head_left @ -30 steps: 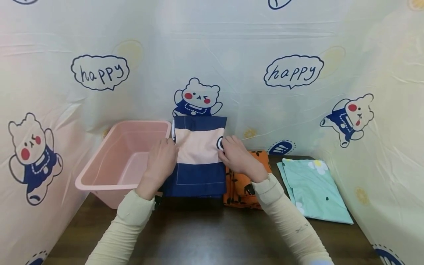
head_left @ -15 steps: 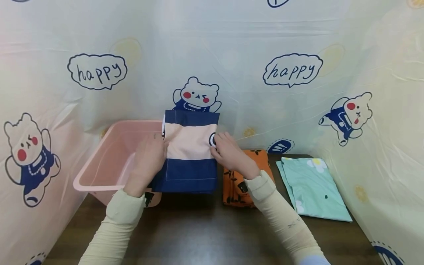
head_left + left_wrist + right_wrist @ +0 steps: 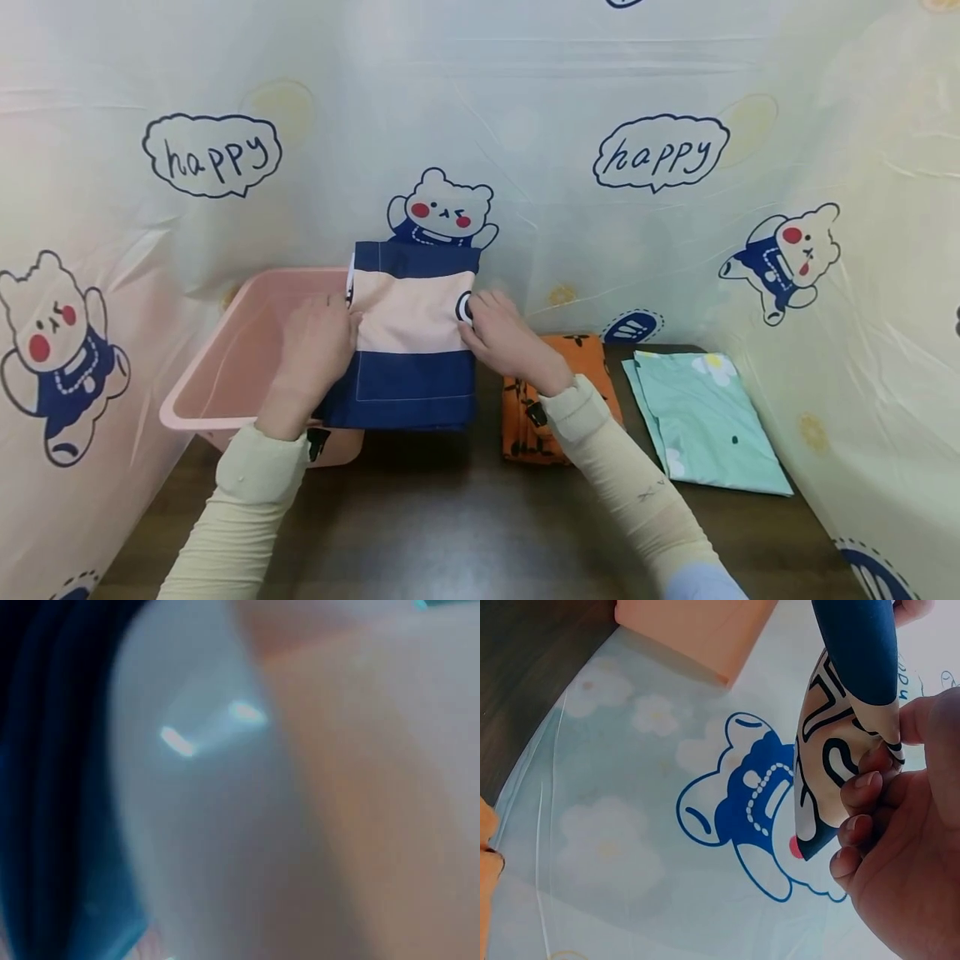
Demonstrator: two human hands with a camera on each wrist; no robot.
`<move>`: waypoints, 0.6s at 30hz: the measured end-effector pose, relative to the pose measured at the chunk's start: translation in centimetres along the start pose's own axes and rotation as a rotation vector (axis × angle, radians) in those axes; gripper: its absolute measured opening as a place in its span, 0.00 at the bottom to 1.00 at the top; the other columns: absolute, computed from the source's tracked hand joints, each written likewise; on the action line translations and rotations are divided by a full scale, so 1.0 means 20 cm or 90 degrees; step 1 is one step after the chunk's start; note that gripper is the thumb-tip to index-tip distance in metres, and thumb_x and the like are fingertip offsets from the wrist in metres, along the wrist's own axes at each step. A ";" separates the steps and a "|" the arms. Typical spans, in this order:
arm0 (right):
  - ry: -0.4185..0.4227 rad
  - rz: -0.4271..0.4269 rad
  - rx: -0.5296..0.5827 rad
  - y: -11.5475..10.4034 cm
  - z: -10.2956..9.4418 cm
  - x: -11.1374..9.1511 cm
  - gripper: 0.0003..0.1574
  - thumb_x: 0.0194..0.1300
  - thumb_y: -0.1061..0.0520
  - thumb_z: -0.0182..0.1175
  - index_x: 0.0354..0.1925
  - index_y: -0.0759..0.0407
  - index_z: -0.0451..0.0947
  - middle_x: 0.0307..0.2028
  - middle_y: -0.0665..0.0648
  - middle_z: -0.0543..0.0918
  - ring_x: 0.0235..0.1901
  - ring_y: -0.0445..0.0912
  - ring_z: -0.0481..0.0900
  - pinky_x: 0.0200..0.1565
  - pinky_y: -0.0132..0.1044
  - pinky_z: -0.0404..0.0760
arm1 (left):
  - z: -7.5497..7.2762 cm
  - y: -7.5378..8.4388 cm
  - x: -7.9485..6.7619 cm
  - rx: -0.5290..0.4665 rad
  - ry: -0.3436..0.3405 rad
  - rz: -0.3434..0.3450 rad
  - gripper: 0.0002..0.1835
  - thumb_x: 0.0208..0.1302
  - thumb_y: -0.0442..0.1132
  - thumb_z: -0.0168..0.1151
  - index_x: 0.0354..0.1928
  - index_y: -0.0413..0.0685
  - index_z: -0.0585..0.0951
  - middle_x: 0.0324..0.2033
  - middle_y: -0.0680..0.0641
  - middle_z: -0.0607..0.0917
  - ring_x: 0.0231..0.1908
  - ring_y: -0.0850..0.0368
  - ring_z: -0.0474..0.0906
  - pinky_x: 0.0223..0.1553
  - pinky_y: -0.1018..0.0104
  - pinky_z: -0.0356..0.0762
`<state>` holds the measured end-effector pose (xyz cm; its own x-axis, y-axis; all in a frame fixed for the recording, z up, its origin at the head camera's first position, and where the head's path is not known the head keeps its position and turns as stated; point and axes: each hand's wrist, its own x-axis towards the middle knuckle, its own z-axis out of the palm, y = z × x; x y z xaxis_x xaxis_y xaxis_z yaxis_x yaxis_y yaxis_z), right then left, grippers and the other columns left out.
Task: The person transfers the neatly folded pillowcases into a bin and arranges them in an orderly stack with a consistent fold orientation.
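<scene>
A folded cloth (image 3: pixel 412 312), navy at top and bottom with a pale pink band between, hangs raised over the table. My left hand (image 3: pixel 318 346) grips its left edge, right beside the pink plastic basin (image 3: pixel 210 423). At the opposite edge, my right hand (image 3: pixel 506 333) pinches the cloth near a black-and-white round print. In the right wrist view, thumb and curled fingers (image 3: pixel 866 787) close on the cloth (image 3: pixel 829 727), whose dark lettering shows. Blurred in the left wrist view are navy folds (image 3: pixel 45 787) and the basin's rim (image 3: pixel 210 825); the left fingertips are hidden there.
An orange folded cloth (image 3: pixel 517 429) with black leaf prints lies under my right forearm. Farther right is a mint-green folded cloth (image 3: pixel 716 429) with flower prints. A printed curtain (image 3: pixel 540 150) encloses the dark wooden table (image 3: pixel 450 517) behind and at the sides.
Both hands have carried the navy-and-pink cloth left and a little upward, so it overlaps more of the basin. More of the orange cloth shows. My grip on both edges stays the same.
</scene>
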<state>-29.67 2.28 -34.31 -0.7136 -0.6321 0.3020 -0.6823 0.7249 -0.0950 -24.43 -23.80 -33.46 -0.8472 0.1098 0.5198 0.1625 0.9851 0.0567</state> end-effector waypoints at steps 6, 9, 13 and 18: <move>-0.008 -0.003 -0.004 -0.02 0.00 0.04 0.16 0.72 0.46 0.38 0.37 0.55 0.64 0.30 0.51 0.65 0.35 0.46 0.61 0.40 0.38 0.57 | -0.03 -0.04 0.01 0.011 -0.005 -0.002 0.16 0.65 0.41 0.55 0.34 0.29 0.72 0.25 0.35 0.73 0.26 0.40 0.73 0.27 0.49 0.70; -0.008 -0.002 -0.002 -0.03 0.00 0.05 0.17 0.72 0.45 0.38 0.38 0.55 0.65 0.30 0.51 0.65 0.35 0.45 0.61 0.40 0.37 0.58 | -0.04 -0.06 0.00 0.015 -0.007 -0.001 0.16 0.65 0.41 0.55 0.33 0.29 0.72 0.23 0.36 0.73 0.25 0.40 0.72 0.26 0.50 0.70; -0.008 -0.001 0.007 -0.05 0.00 0.06 0.17 0.72 0.44 0.38 0.39 0.54 0.66 0.31 0.50 0.66 0.37 0.44 0.61 0.40 0.37 0.59 | -0.06 -0.08 0.00 0.006 -0.019 -0.006 0.16 0.65 0.41 0.55 0.31 0.30 0.72 0.22 0.37 0.72 0.24 0.41 0.71 0.26 0.51 0.68; -0.014 -0.001 0.017 -0.06 -0.02 0.09 0.17 0.72 0.44 0.38 0.40 0.54 0.66 0.32 0.50 0.67 0.37 0.44 0.61 0.39 0.36 0.59 | -0.09 -0.11 -0.01 -0.008 -0.037 -0.019 0.16 0.65 0.41 0.55 0.30 0.31 0.71 0.22 0.38 0.71 0.24 0.42 0.70 0.27 0.53 0.68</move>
<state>-30.01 0.32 -33.34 -0.7163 -0.6390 0.2805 -0.6866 0.7171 -0.1196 -23.71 -26.16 -32.03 -0.8796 0.0883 0.4675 0.1424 0.9864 0.0818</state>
